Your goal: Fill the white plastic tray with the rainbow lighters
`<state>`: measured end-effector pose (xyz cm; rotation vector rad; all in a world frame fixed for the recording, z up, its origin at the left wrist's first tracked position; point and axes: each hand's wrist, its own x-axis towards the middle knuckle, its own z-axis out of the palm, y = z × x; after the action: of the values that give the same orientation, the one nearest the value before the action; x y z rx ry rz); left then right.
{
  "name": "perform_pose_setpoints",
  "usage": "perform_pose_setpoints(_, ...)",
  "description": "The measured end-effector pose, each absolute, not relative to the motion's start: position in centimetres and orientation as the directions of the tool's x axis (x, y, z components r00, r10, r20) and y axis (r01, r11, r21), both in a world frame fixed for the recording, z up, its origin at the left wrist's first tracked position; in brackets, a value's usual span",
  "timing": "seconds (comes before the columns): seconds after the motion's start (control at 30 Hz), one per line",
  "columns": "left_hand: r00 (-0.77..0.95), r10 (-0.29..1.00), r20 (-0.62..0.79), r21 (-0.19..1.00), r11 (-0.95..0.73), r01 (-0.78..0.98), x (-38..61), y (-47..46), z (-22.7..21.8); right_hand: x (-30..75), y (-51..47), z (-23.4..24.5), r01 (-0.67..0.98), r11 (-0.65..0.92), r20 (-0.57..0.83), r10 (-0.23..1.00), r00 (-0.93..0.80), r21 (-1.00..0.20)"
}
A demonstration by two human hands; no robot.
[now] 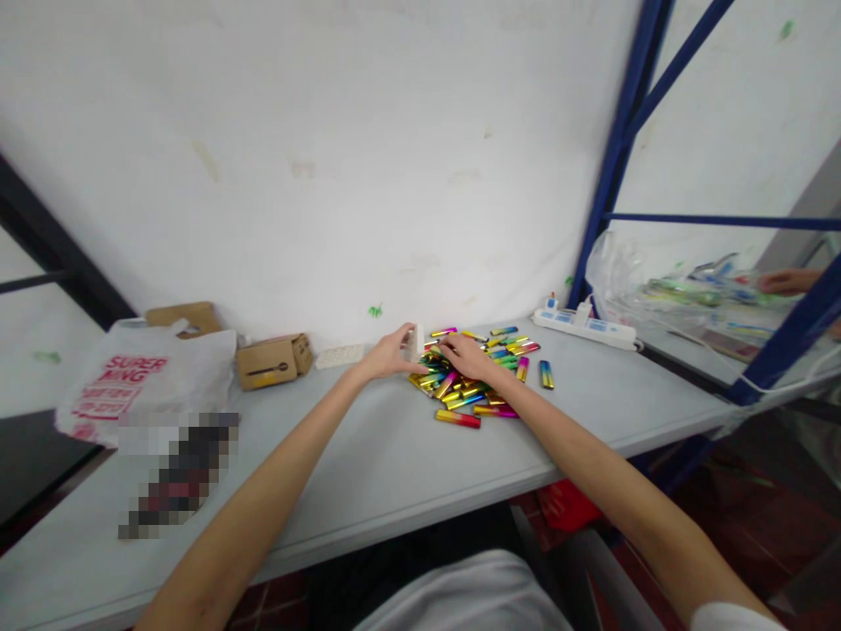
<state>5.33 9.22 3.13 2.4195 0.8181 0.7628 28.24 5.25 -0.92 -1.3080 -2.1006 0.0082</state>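
Note:
A heap of small shiny metallic pieces, shaped like lighter cases and coloured gold, red, blue, green and magenta, lies loose on the table. At the left edge of this heap, my left hand grips a white tray that is tipped up on its side, thumb and fingers around it. My right hand rests over the top of the heap, just right of the tray, with fingers curled in. What those fingertips hold is hidden among the shiny pieces.
Another white tray lies flat by the wall beside a small cardboard box. At left stands a white plastic bag. A power strip is at back right. Beyond the blue frame, another person's hand is near plastic-wrapped items.

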Motion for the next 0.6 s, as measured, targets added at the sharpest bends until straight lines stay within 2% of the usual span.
perform_pose_setpoints(0.3,0.512,0.768,0.384,0.782,-0.566,0.262,2.6,8.4,2.6,28.4,4.4,-0.2,0.800,0.514,0.522,0.795,-0.309,-0.310)
perform_pose_setpoints(0.47,0.432,0.819,0.377,0.814,-0.516,0.268,0.0,8.3,2.1,28.7,4.2,0.4,0.813,0.504,0.495,0.806,-0.323,-0.290)
perform_pose_setpoints(0.6,0.443,0.792,0.421,0.778,-0.566,0.272,0.4,7.6,2.7,27.8,3.8,1.0,0.787,0.561,0.557,0.751,-0.354,-0.256)
